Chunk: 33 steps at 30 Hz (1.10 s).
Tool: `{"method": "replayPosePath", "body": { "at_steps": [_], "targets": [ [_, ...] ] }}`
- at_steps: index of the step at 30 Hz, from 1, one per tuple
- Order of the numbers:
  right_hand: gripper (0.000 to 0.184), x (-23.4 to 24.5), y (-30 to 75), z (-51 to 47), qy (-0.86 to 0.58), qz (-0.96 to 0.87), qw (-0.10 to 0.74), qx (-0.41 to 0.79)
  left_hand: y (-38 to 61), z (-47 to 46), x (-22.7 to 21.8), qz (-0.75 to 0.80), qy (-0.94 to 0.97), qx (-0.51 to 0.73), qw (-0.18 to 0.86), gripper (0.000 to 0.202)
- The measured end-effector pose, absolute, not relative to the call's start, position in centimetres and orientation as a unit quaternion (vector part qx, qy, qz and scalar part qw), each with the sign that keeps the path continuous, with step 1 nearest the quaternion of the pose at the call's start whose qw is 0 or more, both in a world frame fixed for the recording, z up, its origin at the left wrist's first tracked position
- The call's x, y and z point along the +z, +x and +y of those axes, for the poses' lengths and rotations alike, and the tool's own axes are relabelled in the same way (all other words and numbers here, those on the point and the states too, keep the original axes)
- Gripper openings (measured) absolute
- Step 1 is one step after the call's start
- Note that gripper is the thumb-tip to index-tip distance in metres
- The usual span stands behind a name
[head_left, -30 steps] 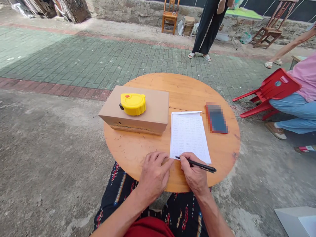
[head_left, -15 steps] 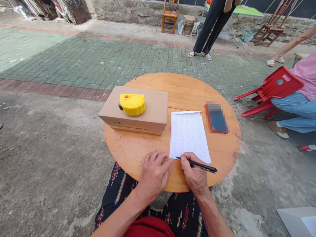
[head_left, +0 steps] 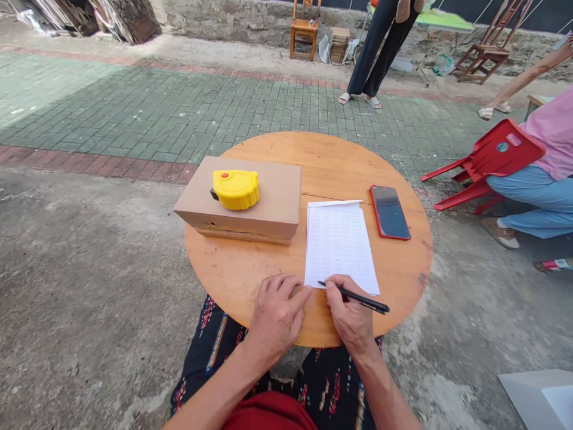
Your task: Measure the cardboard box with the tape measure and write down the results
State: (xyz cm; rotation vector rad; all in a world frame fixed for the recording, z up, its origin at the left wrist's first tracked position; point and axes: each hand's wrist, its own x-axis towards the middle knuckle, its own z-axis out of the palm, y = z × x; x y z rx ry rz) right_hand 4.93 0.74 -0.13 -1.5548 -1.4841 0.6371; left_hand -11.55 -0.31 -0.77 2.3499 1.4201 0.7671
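My right hand (head_left: 351, 316) pinches a black pen (head_left: 358, 297) whose tip rests on the near left corner of a white printed sheet (head_left: 339, 245). My left hand (head_left: 277, 313) lies flat on the round wooden table (head_left: 250, 275), fingers apart, its index finger touching the sheet's near left edge. A cardboard box (head_left: 277, 200) lies at the table's left with a yellow tape measure (head_left: 235, 189) on top. A red-cased phone (head_left: 389, 211) lies right of the sheet.
A seated person in pink and jeans (head_left: 544, 179) is on a red plastic chair (head_left: 492, 161) at the right. Another person (head_left: 373, 54) stands beyond the table. Wooden chairs (head_left: 302, 30) stand by the far wall. A white sheet (head_left: 537, 397) lies on the ground, bottom right.
My hands and the pen stay in place on the sheet. The view has drifted slightly, and the standing person has shifted a little.
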Motion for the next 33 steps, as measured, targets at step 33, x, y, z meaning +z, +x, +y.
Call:
{"method": "replayPosePath", "body": {
  "at_steps": [33],
  "targets": [
    [0.019,-1.2,5.4,0.4,-0.64,-0.568,0.438,0.275,-11.5,-0.3,-0.7,0.496,0.811,0.272,0.146,0.029]
  ]
}}
